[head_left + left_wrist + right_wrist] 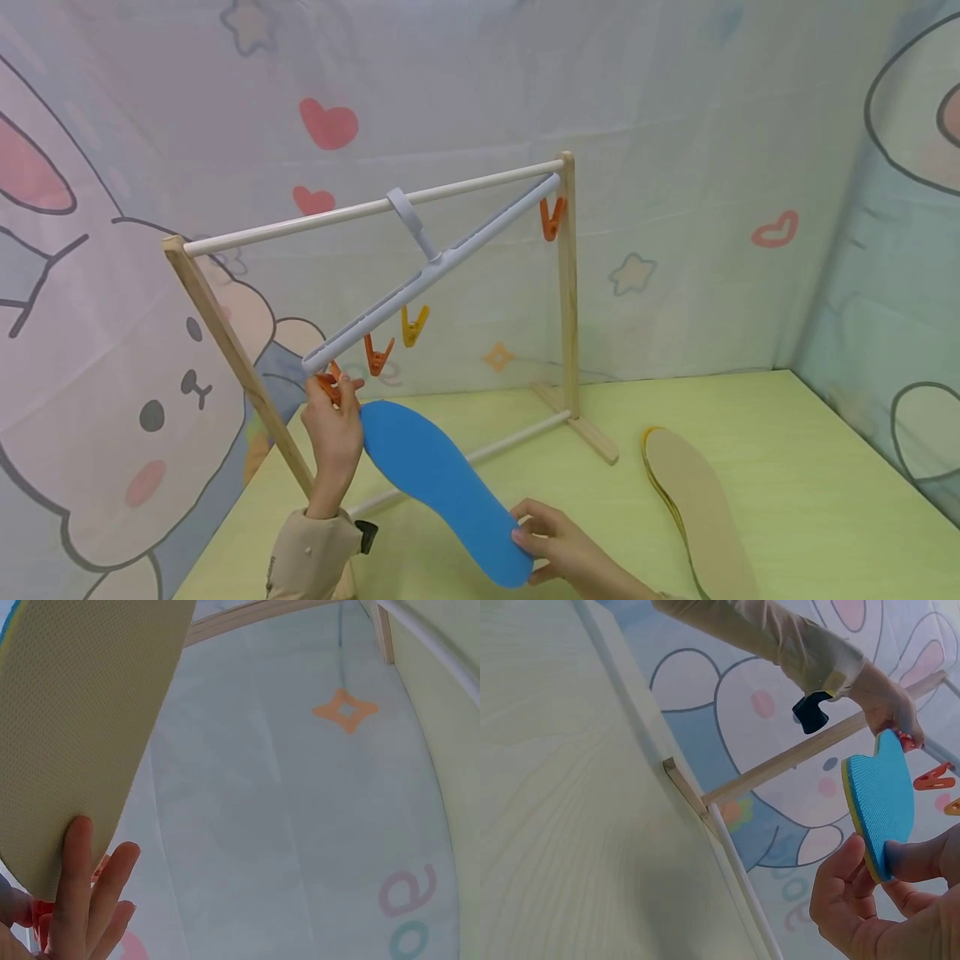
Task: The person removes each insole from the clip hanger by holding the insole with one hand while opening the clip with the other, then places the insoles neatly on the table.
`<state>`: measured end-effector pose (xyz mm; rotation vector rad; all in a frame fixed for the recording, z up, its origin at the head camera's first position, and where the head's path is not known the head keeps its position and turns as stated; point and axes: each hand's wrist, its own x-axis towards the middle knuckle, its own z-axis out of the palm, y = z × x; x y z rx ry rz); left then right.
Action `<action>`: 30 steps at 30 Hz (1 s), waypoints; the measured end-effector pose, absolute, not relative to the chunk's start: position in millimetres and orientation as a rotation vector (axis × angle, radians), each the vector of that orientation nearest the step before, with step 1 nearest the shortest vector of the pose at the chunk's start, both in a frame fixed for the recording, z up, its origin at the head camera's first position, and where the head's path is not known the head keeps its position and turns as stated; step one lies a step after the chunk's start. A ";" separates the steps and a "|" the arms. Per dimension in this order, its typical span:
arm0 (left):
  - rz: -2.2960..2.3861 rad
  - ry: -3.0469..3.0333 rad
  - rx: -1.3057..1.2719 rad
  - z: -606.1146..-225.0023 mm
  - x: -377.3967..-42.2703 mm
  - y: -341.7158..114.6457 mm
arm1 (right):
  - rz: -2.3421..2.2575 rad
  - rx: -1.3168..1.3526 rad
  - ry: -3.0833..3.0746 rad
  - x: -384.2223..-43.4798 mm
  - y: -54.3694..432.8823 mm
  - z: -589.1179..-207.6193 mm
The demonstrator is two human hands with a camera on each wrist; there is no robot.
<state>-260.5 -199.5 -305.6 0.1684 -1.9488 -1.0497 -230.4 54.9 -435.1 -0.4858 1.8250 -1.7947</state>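
A blue insole [442,479] with a beige underside slants between my two hands. My left hand [333,433] pinches an orange clip [330,387] at the lowered left end of a pale hanger [397,300]. In the left wrist view, fingers [75,885] of that hand lie against the insole's beige side, and the clip is mostly hidden. The insole's upper end is at the clip; whether the clip bites it I cannot tell. My right hand [558,546] pinches the lower end, thumb on the blue face in the right wrist view.
The hanger hooks over the white bar [300,223] of a wooden rack [568,292], tilted up to the right. Another orange clip [377,357], a yellow clip [412,325] and an orange clip [551,221] hang from it. Stacked beige insoles [697,508] lie on the table at right.
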 end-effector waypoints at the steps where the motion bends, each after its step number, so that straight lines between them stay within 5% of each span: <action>1: -1.051 -1.949 0.169 -305.7 -260.7 -199.6 | -1.793 -0.489 1.826 -230.2 55.2 -435.0; 30: -1.131 -1.947 0.135 -309.6 -262.0 -204.3 | -1.819 -0.586 1.838 -233.9 67.4 -430.3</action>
